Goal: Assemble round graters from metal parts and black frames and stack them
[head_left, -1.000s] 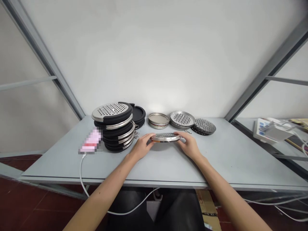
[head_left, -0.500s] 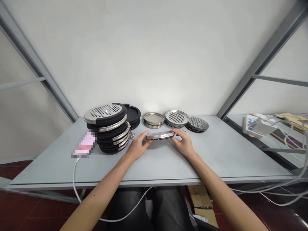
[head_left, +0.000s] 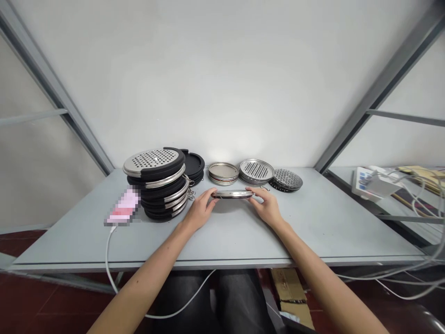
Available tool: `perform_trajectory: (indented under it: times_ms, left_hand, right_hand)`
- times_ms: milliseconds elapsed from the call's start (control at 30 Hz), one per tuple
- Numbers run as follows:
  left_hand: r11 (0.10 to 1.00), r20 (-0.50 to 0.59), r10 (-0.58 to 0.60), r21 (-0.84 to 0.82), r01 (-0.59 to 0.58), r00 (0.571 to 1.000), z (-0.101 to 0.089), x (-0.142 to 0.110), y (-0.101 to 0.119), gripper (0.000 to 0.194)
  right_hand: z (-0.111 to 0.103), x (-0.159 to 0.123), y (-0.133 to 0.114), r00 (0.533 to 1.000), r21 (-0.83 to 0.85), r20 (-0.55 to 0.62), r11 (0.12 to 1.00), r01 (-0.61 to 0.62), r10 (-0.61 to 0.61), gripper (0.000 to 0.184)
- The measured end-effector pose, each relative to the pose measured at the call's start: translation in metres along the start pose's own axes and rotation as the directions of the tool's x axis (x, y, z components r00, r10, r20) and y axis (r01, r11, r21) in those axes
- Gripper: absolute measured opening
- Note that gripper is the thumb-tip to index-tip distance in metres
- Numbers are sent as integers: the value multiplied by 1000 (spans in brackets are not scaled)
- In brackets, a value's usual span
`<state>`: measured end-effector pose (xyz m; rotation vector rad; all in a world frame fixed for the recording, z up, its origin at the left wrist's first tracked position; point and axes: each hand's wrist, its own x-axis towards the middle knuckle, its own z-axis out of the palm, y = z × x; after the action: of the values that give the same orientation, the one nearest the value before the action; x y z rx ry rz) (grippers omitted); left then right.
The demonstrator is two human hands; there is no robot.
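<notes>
My left hand and my right hand pinch a round metal disc from opposite sides, thumbs below and fingers on top. It is held nearly level and edge-on above the table, so its faces are hidden. The edge is silvery with a dark underside. Behind it sit a pile of shallow metal discs, a pile of slotted metal discs and some dark perforated grater plates. On the left rises a tall stack of round graters with black rims and wire clasps.
Black round rings are piled behind the tall stack. A blurred pink phone-like object with a white cable lies at the left of the grey table. At right, a power strip and cables rest on another shelf.
The disc has been tipped slightly, so that it now shows almost purely its edge. Both hands keep their hold in about the same place.
</notes>
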<state>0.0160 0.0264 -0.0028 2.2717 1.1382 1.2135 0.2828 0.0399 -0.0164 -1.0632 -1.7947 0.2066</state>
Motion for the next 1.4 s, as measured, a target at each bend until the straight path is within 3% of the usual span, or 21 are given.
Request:
perform_trajectory:
  times_ms: [133, 333, 433, 600, 833, 1000, 1233, 1400]
  left_hand:
    - [1000, -5, -20, -22, 19, 1000, -1, 1, 0, 29]
    - [1000, -86, -7, -13, 6, 996, -2, 1, 6, 27]
    - [1000, -140, 26, 11, -25, 990, -1, 0, 5, 29]
    - [995, -126, 89, 46, -84, 988, -1, 1, 1, 30]
    - [993, -118, 95, 79, -87, 988, -2, 1, -2, 24]
    - [989, -33, 81, 127, -76, 996, 0, 1, 1, 35]
    - [970, 214, 123, 181, -163, 969, -2, -3, 7, 74]
    - [970, 249, 79, 203, -131, 965, 3, -3, 1, 66]
  right_hand:
    - [-2, -1, -1, 997, -3, -24, 998, 68, -68, 22]
    - [0, -1, -15, 976, -40, -208, 997, 63, -70, 24]
    - [-1, 0, -20, 977, -55, -207, 998, 38, -49, 24]
    - [-4, 2, -22, 977, -32, -205, 998, 52, -57, 23]
    - [-6, 2, -20, 994, 9, -83, 998, 66, -65, 25]
    - [-15, 3, -19, 984, -42, -27, 984, 176, -177, 26]
    - [-11, 4, -27, 919, -45, 277, 952, 303, -280, 29]
    - [-5, 0, -32, 871, -45, 367, 930, 366, -325, 31]
